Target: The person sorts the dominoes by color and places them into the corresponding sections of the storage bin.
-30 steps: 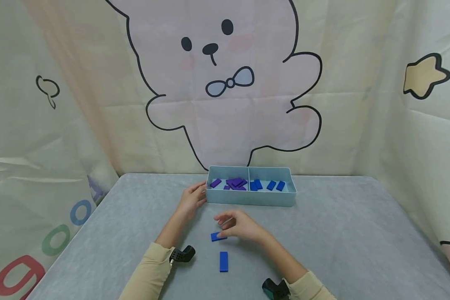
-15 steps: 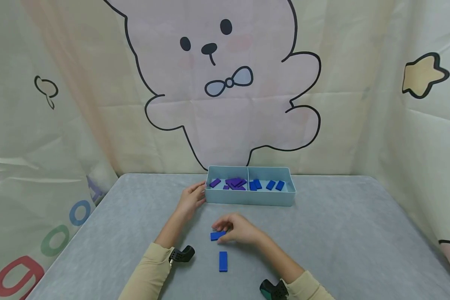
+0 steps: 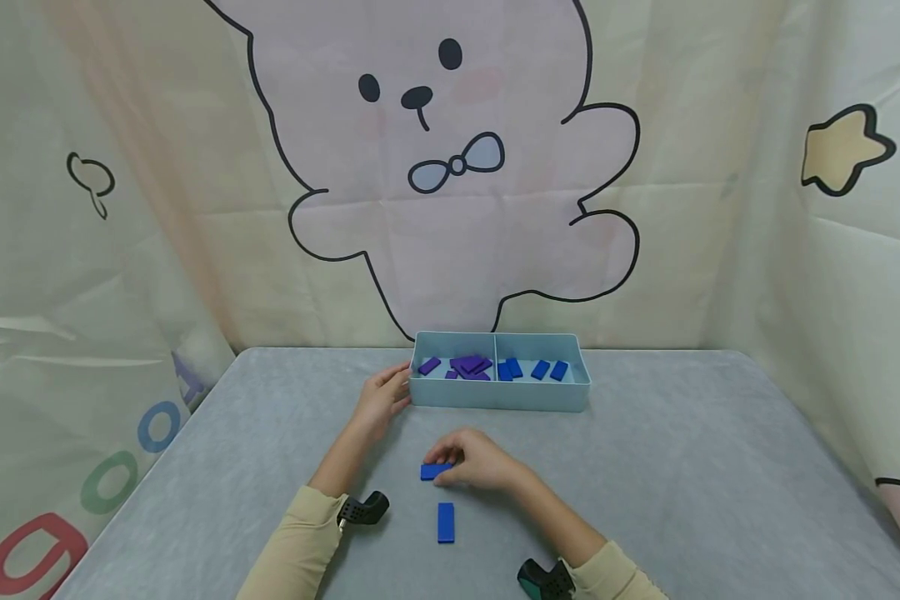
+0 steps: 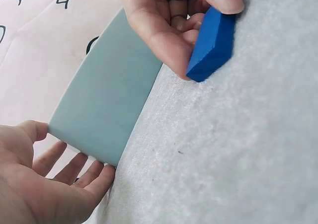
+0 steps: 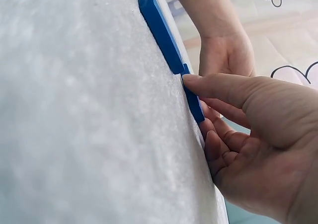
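My left hand (image 3: 377, 404) rests its thumb and fairly straight fingers against the left end of a pale blue two-compartment box (image 3: 498, 397). In the left wrist view the thumb lies at the top corner of the box wall (image 4: 107, 92), the fingertips lower along its edge. My right hand (image 3: 476, 460) pinches a flat blue rectangular block (image 3: 431, 472) between thumb and fingers, at the tabletop before the box. The left wrist view shows this block (image 4: 211, 47) tilted; part of it is hidden by the thumb. Nearer me a second blue block (image 3: 446, 523) lies lengthwise.
Inside the box, the left compartment holds several purple blocks (image 3: 471, 365), the right one several blue blocks (image 3: 540, 370). A grey cloth covers the table (image 3: 690, 475). Behind stands a curtain (image 3: 675, 250) printed with a bear.
My right hand has lowered slightly and closed its fingers on the far blue block, which now lies a little straighter. The left hand stays at the box.
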`<state>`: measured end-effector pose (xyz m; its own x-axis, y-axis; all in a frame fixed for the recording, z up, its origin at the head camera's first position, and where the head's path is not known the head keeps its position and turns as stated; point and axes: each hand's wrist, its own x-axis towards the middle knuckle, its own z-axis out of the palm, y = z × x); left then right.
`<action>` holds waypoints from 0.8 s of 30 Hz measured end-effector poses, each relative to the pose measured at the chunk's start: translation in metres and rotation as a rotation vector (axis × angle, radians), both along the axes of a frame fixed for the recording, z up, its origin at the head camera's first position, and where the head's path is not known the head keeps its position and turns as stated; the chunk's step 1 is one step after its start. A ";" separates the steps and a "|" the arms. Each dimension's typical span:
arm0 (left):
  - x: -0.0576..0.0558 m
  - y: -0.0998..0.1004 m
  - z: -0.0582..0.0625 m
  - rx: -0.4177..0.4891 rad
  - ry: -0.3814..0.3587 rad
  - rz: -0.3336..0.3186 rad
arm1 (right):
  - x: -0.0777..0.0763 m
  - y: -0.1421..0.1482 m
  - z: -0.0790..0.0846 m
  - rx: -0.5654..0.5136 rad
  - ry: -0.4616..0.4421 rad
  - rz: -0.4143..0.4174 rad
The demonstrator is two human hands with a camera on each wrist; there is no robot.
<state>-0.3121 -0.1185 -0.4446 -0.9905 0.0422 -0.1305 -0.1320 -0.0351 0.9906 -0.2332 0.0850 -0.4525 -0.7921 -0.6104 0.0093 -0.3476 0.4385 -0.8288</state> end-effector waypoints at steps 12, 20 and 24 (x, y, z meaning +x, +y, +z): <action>-0.001 0.000 -0.002 0.017 0.012 -0.014 | 0.004 0.000 0.002 0.008 0.012 -0.037; -0.001 -0.001 -0.002 0.023 0.008 -0.012 | 0.005 0.000 0.008 -0.005 -0.011 -0.070; -0.001 -0.001 -0.002 0.029 0.003 -0.013 | 0.006 0.001 0.012 -0.012 -0.031 -0.079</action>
